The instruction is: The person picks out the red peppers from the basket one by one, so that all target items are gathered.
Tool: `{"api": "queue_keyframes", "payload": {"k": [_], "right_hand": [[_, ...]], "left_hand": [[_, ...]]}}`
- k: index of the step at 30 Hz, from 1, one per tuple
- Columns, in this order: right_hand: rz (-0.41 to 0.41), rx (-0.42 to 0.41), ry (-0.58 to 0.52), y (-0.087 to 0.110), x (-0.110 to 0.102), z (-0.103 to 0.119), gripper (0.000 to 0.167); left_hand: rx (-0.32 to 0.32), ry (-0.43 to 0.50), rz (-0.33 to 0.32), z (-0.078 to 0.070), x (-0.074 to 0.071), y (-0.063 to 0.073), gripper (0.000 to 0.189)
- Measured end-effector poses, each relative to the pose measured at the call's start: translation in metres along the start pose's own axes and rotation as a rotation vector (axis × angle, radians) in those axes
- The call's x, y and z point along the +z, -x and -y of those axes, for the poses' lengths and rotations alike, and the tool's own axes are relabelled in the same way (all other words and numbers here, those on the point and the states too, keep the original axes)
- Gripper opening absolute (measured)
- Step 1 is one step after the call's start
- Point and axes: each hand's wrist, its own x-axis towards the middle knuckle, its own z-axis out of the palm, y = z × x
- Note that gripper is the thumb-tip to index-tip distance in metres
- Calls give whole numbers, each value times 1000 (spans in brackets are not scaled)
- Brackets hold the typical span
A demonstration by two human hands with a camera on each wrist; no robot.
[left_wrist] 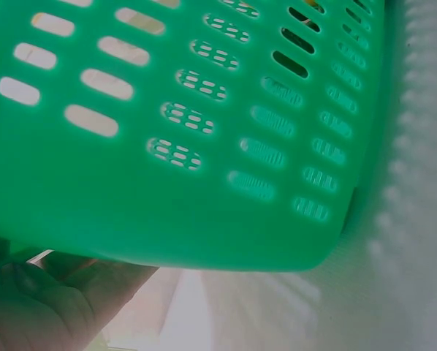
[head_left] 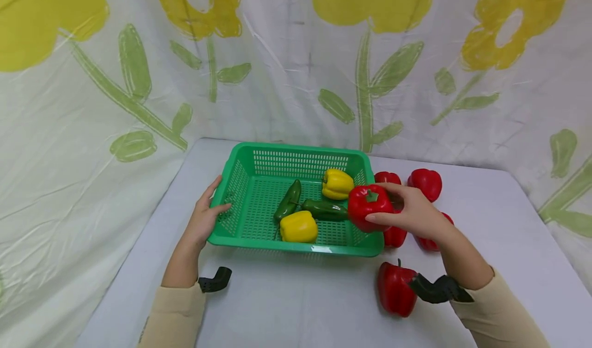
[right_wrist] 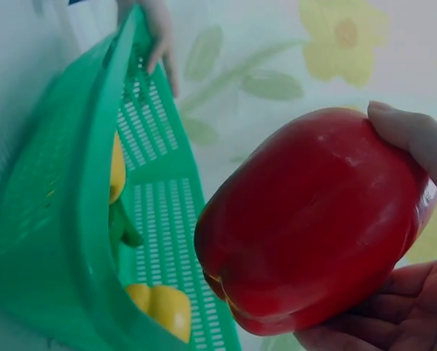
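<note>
A green slotted plastic basket (head_left: 296, 248) stands on the table. My left hand (head_left: 203, 217) grips its left rim, thumb over the inner side and fingers outside. In the left wrist view that hand (left_wrist: 50, 307) is partly hidden by the basket wall. Between thumb and fingers, my right hand (head_left: 421, 212) holds a red bell pepper (head_left: 365, 209) above the basket's right rim; the right wrist view shows the pepper (right_wrist: 313, 219) side-on. Inside lie two yellow bell peppers, one near the front (head_left: 298, 227) and one behind (head_left: 338, 184), with two long green peppers (head_left: 325, 210).
Several more red bell peppers (head_left: 424, 184) lie right of the basket, some partly covered by my right hand. Another red bell pepper (head_left: 398, 291) sits nearer, by the right wrist's black mount (head_left: 437, 289). A flower-printed cloth (head_left: 287, 80) hangs behind the white table (head_left: 287, 301).
</note>
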Motion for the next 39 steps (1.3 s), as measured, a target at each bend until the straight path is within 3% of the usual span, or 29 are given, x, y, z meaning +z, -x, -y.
{"api": "queue_keyframes", "payload": {"k": [21,30,39], "right_hand": [[-109,30,-145,50,5,-45,62],[-156,166,-122,74,-8,-72,61],[-87,364,-107,94,-10,-99,65]], "left_hand": [[-7,10,-4,1,0,1,73],[-6,18,7,1,1,0,73],[-2,11,1,2,-1,0,72]]}}
